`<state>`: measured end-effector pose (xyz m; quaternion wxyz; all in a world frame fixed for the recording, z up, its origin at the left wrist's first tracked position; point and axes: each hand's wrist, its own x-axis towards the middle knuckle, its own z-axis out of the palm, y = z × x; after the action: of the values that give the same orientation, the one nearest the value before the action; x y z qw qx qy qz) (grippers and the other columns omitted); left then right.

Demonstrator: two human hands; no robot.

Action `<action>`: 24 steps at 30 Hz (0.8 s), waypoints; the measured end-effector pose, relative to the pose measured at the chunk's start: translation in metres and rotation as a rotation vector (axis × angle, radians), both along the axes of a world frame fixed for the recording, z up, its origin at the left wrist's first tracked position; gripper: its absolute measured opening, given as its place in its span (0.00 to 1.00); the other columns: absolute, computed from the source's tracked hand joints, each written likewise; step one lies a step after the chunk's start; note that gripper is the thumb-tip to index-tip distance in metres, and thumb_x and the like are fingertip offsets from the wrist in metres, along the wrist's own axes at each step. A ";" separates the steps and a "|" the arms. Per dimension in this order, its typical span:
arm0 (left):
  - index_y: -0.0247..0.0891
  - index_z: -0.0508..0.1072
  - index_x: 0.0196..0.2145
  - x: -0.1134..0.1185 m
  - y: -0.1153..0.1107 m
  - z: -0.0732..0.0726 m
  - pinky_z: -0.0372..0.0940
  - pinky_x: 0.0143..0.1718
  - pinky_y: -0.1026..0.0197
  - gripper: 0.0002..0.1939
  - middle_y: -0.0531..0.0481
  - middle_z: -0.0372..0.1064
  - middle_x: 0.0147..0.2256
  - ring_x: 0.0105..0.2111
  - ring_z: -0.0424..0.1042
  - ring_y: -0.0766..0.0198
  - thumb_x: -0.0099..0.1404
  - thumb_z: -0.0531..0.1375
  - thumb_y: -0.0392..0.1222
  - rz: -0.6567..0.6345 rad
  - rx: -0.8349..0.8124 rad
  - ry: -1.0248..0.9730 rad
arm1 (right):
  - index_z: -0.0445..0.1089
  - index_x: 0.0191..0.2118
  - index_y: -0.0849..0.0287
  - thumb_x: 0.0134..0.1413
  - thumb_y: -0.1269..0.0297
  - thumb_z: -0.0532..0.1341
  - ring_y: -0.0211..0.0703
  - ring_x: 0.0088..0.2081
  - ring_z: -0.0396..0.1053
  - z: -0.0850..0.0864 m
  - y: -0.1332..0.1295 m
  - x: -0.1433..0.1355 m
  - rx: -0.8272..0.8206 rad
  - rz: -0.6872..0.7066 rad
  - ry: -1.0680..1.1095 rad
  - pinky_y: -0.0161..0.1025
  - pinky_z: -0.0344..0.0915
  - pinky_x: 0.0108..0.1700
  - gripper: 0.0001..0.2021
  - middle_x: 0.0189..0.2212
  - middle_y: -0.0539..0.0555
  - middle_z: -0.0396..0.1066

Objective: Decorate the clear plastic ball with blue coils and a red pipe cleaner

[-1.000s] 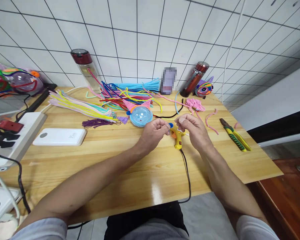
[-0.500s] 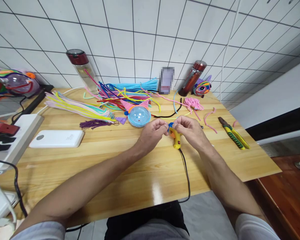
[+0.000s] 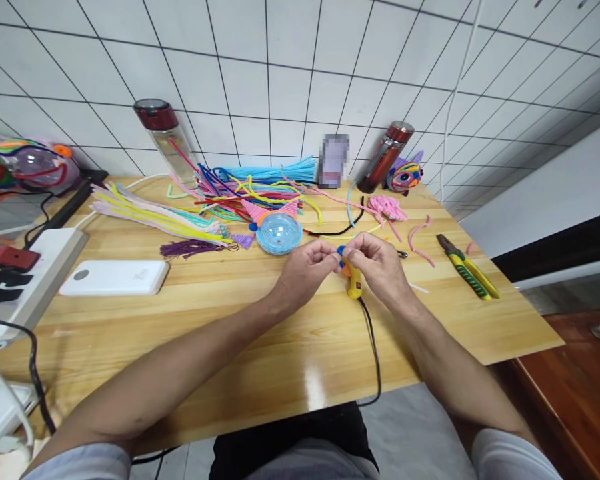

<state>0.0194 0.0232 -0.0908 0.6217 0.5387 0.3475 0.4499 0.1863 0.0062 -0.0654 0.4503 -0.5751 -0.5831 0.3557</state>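
The person's left hand (image 3: pixel 305 270) is closing its thumb and fingers on a small blue piece (image 3: pixel 341 251), and the right hand (image 3: pixel 377 263) is pinching the same piece from the other side. The blue piece is sitting between the two hands, above the table (image 3: pixel 220 373) (its exact shape is hiding behind the fingertips). Just under it, a yellow glue gun (image 3: pixel 355 285) is lying with its handle pointing toward the person, and a black cord (image 3: pixel 374 343) is running from it over the table's near edge.

Beyond the left hand, a clear bowl (image 3: pixel 279 235) with a blue rim is resting just in front of two pink ears (image 3: pixel 271 209). Behind and to the left of it, many coloured stems (image 3: pixel 265 175) are lying in loose heaps, with a purple tassel (image 3: pixel 193 247) near them. A bottle (image 3: pixel 166 143) and a red flask (image 3: pixel 386 157) are standing by the wall (image 3: pixel 240 87). To the right, pink yarn (image 3: pixel 387 207) is lying bunched, and pliers (image 3: pixel 467 267) are resting with their handles toward the person. A white power bank (image 3: pixel 114 277) is lying on the left.
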 end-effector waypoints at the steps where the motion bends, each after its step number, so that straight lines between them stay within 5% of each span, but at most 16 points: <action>1: 0.38 0.73 0.32 0.000 0.000 0.000 0.64 0.31 0.63 0.05 0.52 0.77 0.27 0.26 0.70 0.67 0.61 0.65 0.42 0.002 0.001 -0.011 | 0.70 0.27 0.55 0.48 0.57 0.64 0.38 0.25 0.62 0.000 0.000 -0.001 0.009 -0.005 0.005 0.38 0.57 0.28 0.08 0.21 0.47 0.67; 10: 0.37 0.74 0.32 -0.001 -0.001 0.003 0.52 0.22 0.65 0.08 0.53 0.76 0.27 0.19 0.56 0.74 0.60 0.64 0.45 0.024 -0.037 0.001 | 0.71 0.26 0.55 0.50 0.55 0.65 0.37 0.24 0.59 -0.001 -0.001 -0.002 0.034 0.013 0.006 0.38 0.55 0.29 0.10 0.20 0.46 0.64; 17: 0.39 0.71 0.30 -0.001 0.004 0.001 0.51 0.23 0.64 0.09 0.56 0.71 0.24 0.19 0.55 0.73 0.59 0.64 0.46 -0.002 -0.051 0.015 | 0.73 0.28 0.56 0.54 0.53 0.65 0.38 0.27 0.62 0.006 0.008 0.017 0.016 0.073 0.030 0.38 0.59 0.31 0.12 0.24 0.48 0.68; 24: 0.38 0.71 0.28 -0.005 0.002 0.000 0.56 0.30 0.62 0.05 0.56 0.68 0.25 0.26 0.63 0.68 0.62 0.60 0.35 -0.028 0.281 0.373 | 0.77 0.35 0.57 0.54 0.60 0.65 0.41 0.29 0.69 0.018 0.002 0.027 0.025 0.246 -0.304 0.38 0.62 0.32 0.07 0.28 0.51 0.76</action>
<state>0.0148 0.0254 -0.0905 0.4717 0.6987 0.3828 0.3778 0.2135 0.0082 -0.0477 0.3171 -0.5408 -0.7148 0.3098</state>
